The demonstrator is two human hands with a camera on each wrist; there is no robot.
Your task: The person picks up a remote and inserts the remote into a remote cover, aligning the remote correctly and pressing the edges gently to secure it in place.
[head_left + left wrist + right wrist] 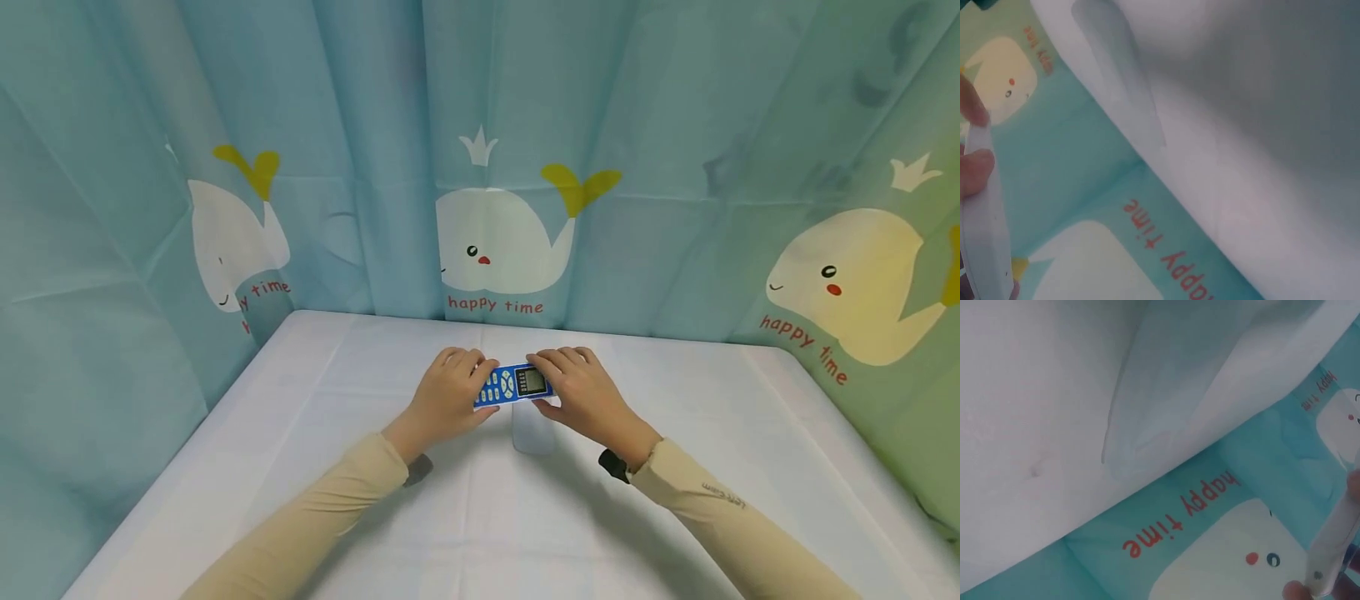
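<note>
A blue remote control (507, 385) with pale buttons and a small grey screen is held up level over the table, its face toward the head camera. My left hand (447, 393) grips its left end, fingers over the top edge and thumb along the lower one. At the screen end my right hand (583, 390) holds it the same way. Seen edge-on in the left wrist view, the remote's white side (986, 225) runs down the left border. In the right wrist view its white casing (1330, 550) shows at lower right between fingertips.
Below the remote lies a flat, translucent sleeve-like piece (533, 435) on the white-covered table (360, 367). A blue-green curtain (375, 167) printed with whales hangs behind the table and along its sides. Dark wrist gear (615, 465) sits at the right cuff.
</note>
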